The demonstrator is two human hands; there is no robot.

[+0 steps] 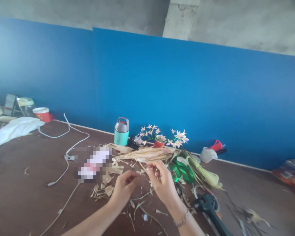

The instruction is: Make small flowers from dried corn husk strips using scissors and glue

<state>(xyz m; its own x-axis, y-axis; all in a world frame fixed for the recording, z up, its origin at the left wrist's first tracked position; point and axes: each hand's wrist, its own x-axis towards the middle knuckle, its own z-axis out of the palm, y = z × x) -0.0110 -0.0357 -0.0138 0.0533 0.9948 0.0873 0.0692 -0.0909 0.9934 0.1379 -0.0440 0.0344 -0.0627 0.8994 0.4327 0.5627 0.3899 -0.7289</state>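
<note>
My left hand point(126, 184) is closed in a pinch over the middle of the table; what sits between its fingertips is too small to make out. Close by on the right, my right hand point(163, 182) has thumb and forefinger pinched at a thin pale strip point(143, 167) that looks like dried husk. Small pale petal-like pieces show between the two hands. Just beyond them lies a bundle of dried husks point(147, 154). Husk scraps point(102, 191) and thin stems are scattered beneath and around my hands.
Behind the husks stand a turquoise flask point(121, 132) and pale flowers point(179, 136) in a red cup point(159, 143). Green ribbon point(186, 175) and a pale green stem bundle point(206, 172) lie right, near a black tool point(211, 208). A white cable point(66, 154) runs left. A blue wall point(186, 88) bounds the table.
</note>
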